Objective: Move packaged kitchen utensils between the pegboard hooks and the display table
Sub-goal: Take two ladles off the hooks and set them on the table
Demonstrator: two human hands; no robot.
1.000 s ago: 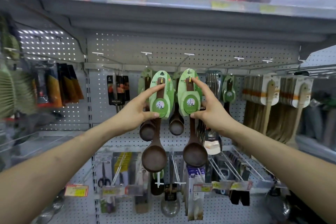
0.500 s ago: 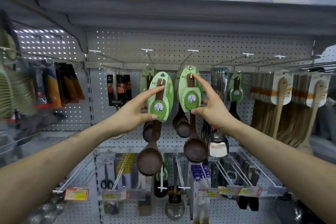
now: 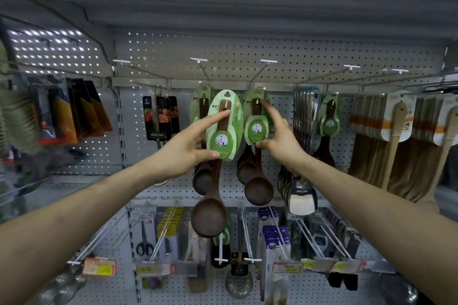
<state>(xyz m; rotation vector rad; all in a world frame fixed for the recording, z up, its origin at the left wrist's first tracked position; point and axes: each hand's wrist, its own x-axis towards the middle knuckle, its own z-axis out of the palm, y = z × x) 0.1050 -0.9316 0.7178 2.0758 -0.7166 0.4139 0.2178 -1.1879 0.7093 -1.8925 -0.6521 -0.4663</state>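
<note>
**A:** Where does the pack sit in the left hand (image 3: 183,153)?

**B:** The left spoon pack (image 3: 224,129), a dark wooden spoon on a green card, is pinched lengthwise. The thumb is under the card's lower edge and the forefinger lies straight across the handle near the top. The pack is tilted, with the bowl hanging down and to the left, and it is nearer the camera than its neighbours.

**A:** And the other hand?

**B:** Just right of the left spoon pack, the right hand (image 3: 278,141) grips the right spoon pack (image 3: 256,127) the same way: thumb at the card's bottom, forefinger reaching to its top. That top is blurred, so I cannot tell whether it is on a hook.

**A:** What crowds them?

**B:** Directly behind the left spoon pack hang more green-carded spoons (image 3: 199,109), partly hidden by it. Further right of it, past the second pack, come steel utensils (image 3: 303,116) and then pale wooden spatulas (image 3: 396,136). Left of it hang black packets (image 3: 161,119). Above it, white-tipped hook arms (image 3: 198,59) jut from the pegboard (image 3: 322,57). Below it are scissors (image 3: 143,246), a skimmer (image 3: 239,285) and price tags (image 3: 99,266).
</note>
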